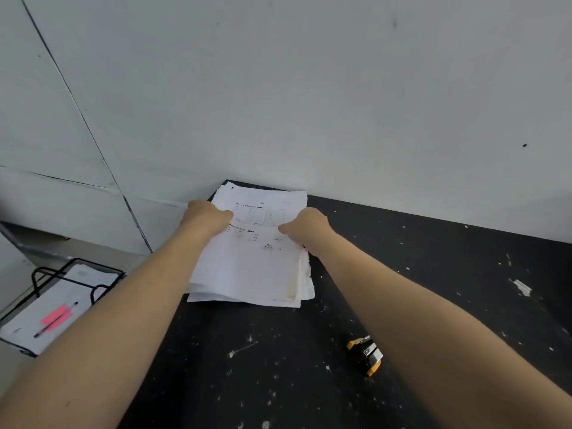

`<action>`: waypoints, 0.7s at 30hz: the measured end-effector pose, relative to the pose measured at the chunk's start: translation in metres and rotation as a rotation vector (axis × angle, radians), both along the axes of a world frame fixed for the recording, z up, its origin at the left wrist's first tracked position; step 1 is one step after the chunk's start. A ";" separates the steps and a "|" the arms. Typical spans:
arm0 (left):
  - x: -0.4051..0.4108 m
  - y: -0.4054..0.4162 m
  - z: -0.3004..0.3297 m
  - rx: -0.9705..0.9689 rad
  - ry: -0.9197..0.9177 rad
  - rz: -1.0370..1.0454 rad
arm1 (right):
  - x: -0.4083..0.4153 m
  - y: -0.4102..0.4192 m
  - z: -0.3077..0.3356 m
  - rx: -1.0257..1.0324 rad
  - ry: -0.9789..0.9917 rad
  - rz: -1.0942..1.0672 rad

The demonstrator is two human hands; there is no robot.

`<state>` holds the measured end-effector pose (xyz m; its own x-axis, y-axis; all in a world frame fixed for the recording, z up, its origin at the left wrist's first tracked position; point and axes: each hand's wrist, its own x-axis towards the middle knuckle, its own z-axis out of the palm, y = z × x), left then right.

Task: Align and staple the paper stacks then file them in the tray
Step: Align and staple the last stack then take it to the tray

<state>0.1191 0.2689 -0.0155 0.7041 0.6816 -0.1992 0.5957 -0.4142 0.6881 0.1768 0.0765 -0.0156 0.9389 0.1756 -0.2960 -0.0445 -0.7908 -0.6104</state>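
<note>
Taking the paper stack [252, 258] as our landmark, we begin far to its left, where pale wall panels [55, 125] meet at dark seams and a strip of light floor [102, 252] shows below them. Lower left of the stack, off the edge of the surface, we see a black wire tray [37, 275] holding white sheets, with a pink sticky note [57, 317] and a dark pen [55, 320] lying on top.

Our left hand [207, 216] rests on the stack's left edge near its far end, fingers curled onto the top sheet; whether it truly pinches the paper we cannot tell. The stack itself lies flat on the black surface [278, 366], at the surface's far left corner and close to the wall, its sheets fanned unevenly along the near and right edges, with faint print on the top page. Our right hand [306, 226] sits on the stack's right edge, fingers bent, thumb pointing inward over the page.

The surface is matte black and flecked with white specks and scuffs. Right of and nearer than the stack, a yellow-and-silver stapler [366, 354] lies partly hidden by our right forearm. Behind everything stands a plain grey-white wall [371, 103] with a few small dark marks.
</note>
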 end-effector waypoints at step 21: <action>-0.122 -0.093 0.091 -0.542 -0.750 -0.445 | -0.114 -0.142 0.101 1.046 -0.026 -0.046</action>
<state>-0.0028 0.1760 0.0752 0.9411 0.2776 0.1931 -0.1967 -0.0152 0.9803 0.0630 -0.0655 0.0855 0.9550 0.2965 0.0030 -0.0387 0.1345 -0.9902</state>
